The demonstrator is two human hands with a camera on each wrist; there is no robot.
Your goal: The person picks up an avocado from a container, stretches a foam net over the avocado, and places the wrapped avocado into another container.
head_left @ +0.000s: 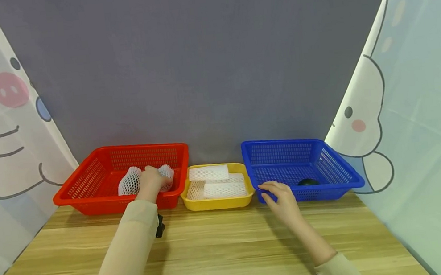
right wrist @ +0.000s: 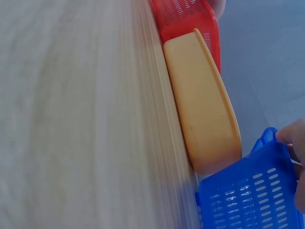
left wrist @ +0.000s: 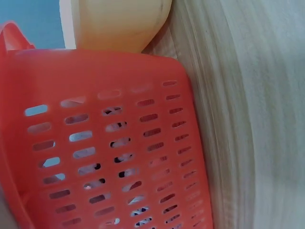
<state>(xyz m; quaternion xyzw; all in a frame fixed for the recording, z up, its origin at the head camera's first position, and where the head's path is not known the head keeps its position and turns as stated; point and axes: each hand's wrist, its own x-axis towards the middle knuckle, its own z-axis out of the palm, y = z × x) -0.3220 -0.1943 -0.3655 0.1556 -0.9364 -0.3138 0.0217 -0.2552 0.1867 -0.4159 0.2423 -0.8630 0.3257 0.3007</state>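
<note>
Head camera looks forward and down; sideways wrist views share a red slotted plastic basket (left wrist: 119, 71), closest in left wrist's lower left.

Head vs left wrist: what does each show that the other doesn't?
Head only: the blue basket with a dark object inside, the right hand at its rim, and the white netting lying in the yellow container.

Left wrist only: a close-up of the slotted outer wall of the red basket, pale and dark patches showing through.

Both: the red basket, the yellow container and the wooden tabletop. The left hand is plain in the head view, reaching into the red basket; the wrist view doesn't show it clearly.
</note>
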